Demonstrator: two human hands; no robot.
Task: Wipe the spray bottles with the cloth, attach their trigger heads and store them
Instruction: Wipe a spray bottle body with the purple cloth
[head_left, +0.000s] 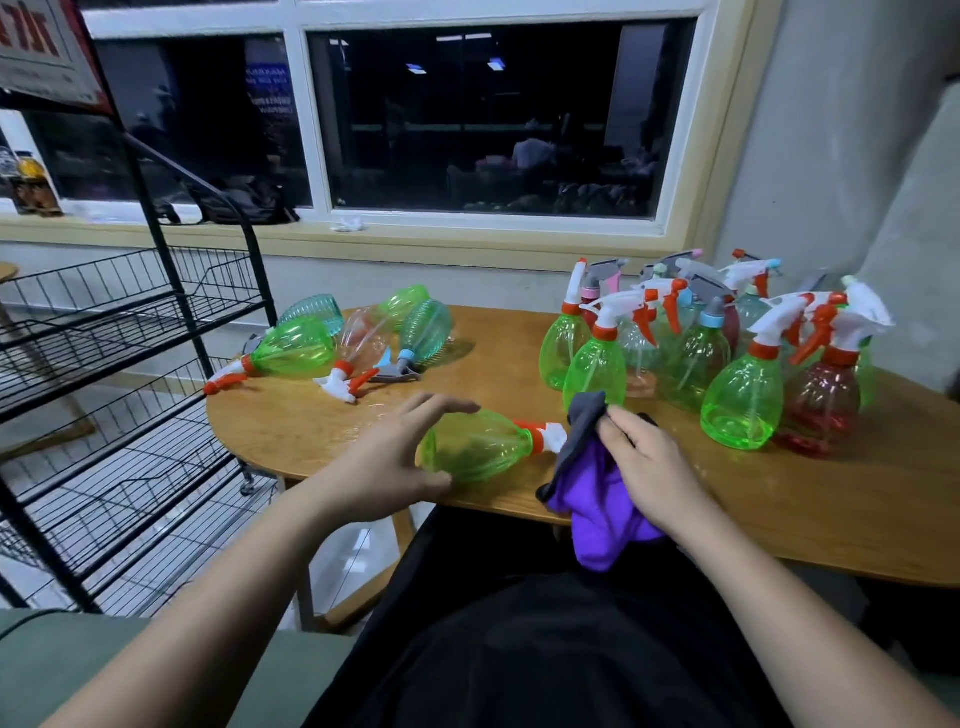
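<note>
A green spray bottle (478, 447) lies on its side near the front edge of the wooden table (779, 509), its orange-and-white trigger head pointing right. My left hand (389, 462) is spread around the bottle's base, fingers straight above it and thumb below. My right hand (649, 467) grips a purple and grey cloth (597, 499) just right of the trigger head; the cloth hangs over the table edge.
Several upright spray bottles (743, 395) in green, red and clear stand at the right. More bottles (301, 343) lie on their sides at the back left. A black wire rack (130, 395) stands left of the table. A window and wall are behind.
</note>
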